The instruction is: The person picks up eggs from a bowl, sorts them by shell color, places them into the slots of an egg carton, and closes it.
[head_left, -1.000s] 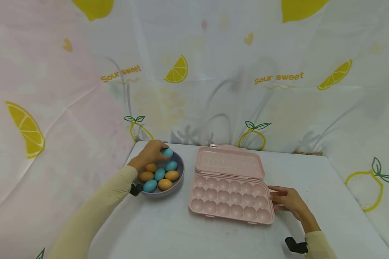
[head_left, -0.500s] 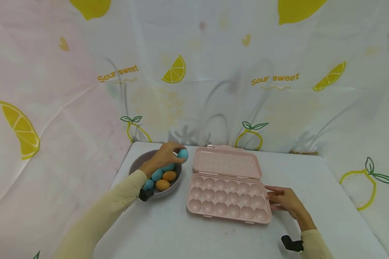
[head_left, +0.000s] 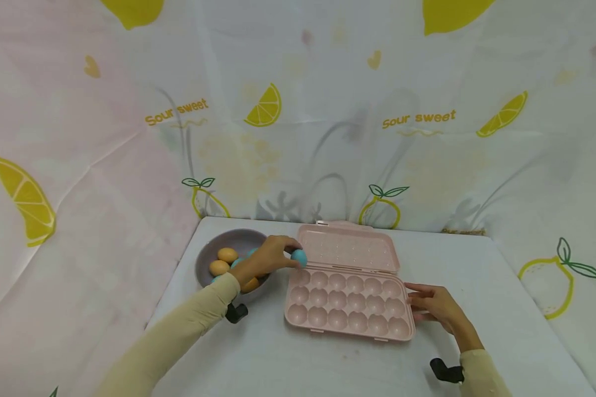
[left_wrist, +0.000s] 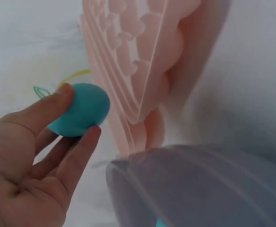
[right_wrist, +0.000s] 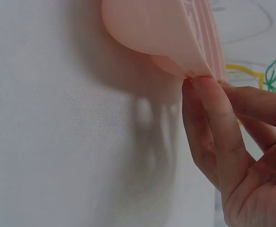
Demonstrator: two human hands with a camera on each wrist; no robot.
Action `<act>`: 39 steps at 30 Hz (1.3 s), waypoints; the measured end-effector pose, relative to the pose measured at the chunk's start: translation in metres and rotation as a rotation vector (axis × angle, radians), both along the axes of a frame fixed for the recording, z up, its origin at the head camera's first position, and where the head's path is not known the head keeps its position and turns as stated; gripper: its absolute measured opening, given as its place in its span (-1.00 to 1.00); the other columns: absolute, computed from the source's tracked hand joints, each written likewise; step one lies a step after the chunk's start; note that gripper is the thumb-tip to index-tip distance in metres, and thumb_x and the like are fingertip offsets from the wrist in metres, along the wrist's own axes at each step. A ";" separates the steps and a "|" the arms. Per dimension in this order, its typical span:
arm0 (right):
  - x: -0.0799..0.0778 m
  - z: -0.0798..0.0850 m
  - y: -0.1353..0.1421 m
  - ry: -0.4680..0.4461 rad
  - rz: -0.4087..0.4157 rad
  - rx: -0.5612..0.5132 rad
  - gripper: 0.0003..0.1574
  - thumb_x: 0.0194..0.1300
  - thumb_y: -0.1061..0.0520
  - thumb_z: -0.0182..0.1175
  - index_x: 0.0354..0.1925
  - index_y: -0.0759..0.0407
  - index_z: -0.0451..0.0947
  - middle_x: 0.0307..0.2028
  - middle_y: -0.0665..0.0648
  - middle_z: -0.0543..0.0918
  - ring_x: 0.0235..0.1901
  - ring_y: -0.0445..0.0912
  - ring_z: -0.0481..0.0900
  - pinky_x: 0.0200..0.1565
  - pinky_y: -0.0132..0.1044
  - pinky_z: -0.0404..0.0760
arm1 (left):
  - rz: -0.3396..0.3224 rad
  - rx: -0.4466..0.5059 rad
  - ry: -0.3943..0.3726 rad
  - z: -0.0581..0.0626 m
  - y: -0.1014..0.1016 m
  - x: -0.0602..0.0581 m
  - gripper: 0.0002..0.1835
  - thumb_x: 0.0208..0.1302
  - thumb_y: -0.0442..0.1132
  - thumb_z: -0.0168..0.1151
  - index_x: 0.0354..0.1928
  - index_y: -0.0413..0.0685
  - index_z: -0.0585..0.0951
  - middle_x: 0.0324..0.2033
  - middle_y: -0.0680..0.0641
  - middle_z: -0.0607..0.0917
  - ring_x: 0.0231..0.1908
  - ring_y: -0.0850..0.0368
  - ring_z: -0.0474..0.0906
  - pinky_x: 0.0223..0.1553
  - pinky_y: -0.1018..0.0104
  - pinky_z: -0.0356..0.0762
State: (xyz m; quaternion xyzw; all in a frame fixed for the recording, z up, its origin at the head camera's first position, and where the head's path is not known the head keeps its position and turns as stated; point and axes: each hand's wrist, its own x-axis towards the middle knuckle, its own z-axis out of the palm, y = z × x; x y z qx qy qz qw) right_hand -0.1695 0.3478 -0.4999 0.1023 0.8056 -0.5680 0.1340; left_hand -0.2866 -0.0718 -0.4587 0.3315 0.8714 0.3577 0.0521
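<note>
My left hand (head_left: 268,258) pinches a blue egg (head_left: 299,258) between thumb and fingers, above the back left corner of a pink egg box (head_left: 346,302). In the left wrist view, the egg (left_wrist: 88,109) is gripped by its side, with the box's rim behind it. The box has rows of round cups, and its lid (head_left: 347,248) lies folded back. My right hand (head_left: 444,309) pinches the box's right edge; in the right wrist view, its fingertips (right_wrist: 202,90) meet at the rim. Beneath my left forearm, the grey bowl (head_left: 206,248) is partly hidden.
Orange eggs (head_left: 219,268) and some blue ones lie in the bowl, several behind my arm. A white cloth (head_left: 258,353) covers the table. A lemon-print curtain (head_left: 328,138) hangs behind it and at both sides.
My left hand has lifted the blue egg out of the bowl and carried it right to the egg box's back left corner. The right hand has stayed at the box's edge.
</note>
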 end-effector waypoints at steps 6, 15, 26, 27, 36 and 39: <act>0.000 -0.002 -0.001 0.003 0.011 -0.004 -0.35 0.31 0.25 0.22 0.32 0.39 0.34 -0.07 0.30 0.67 -0.17 0.02 0.69 -0.25 -0.16 0.69 | -0.078 -0.097 0.089 -0.015 0.012 0.005 -0.62 -0.01 -0.25 0.54 -0.10 -0.15 0.68 -0.21 0.00 0.71 -0.14 0.12 0.61 -0.09 0.30 0.56; -0.002 -0.002 0.000 0.012 0.020 -0.002 -0.35 0.30 0.25 0.22 0.32 0.38 0.35 -0.08 0.28 0.68 -0.17 0.05 0.69 -0.25 -0.13 0.69 | -0.040 -0.135 0.095 -0.025 0.019 0.013 -0.60 -0.01 -0.28 0.54 -0.09 -0.19 0.67 -0.20 -0.06 0.70 -0.18 0.11 0.60 -0.13 0.24 0.57; 0.000 -0.003 0.001 0.019 0.026 -0.021 -0.35 0.30 0.27 0.21 0.31 0.40 0.34 -0.09 0.29 0.68 -0.18 0.04 0.69 -0.25 -0.13 0.69 | -0.042 -0.237 0.081 -0.035 0.023 0.016 -0.61 0.04 -0.23 0.52 -0.07 -0.14 0.66 -0.19 -0.03 0.65 -0.16 0.10 0.57 -0.11 0.23 0.56; 0.000 -0.003 0.001 0.018 0.026 -0.022 -0.35 0.29 0.27 0.21 0.31 0.40 0.34 -0.09 0.29 0.67 -0.18 0.04 0.69 -0.25 -0.13 0.69 | -0.044 -0.249 0.086 -0.035 0.024 0.016 -0.61 0.04 -0.24 0.52 -0.07 -0.14 0.66 -0.19 -0.03 0.64 -0.15 0.08 0.57 -0.10 0.22 0.56; -0.001 -0.001 0.003 0.019 0.030 -0.023 -0.35 0.29 0.28 0.21 0.31 0.40 0.34 -0.09 0.29 0.68 -0.17 0.03 0.69 -0.26 -0.13 0.69 | -0.030 -0.314 0.118 -0.035 0.032 0.019 -0.61 0.06 -0.24 0.51 -0.04 -0.16 0.66 -0.20 -0.02 0.60 -0.18 0.10 0.55 -0.10 0.24 0.55; -0.001 -0.001 0.003 0.020 0.029 -0.023 -0.36 0.29 0.28 0.21 0.31 0.40 0.34 -0.09 0.29 0.68 -0.17 0.03 0.69 -0.25 -0.13 0.69 | -0.032 -0.322 0.133 -0.036 0.032 0.019 -0.61 0.07 -0.24 0.50 -0.04 -0.17 0.66 -0.21 -0.01 0.59 -0.19 0.12 0.54 -0.13 0.28 0.55</act>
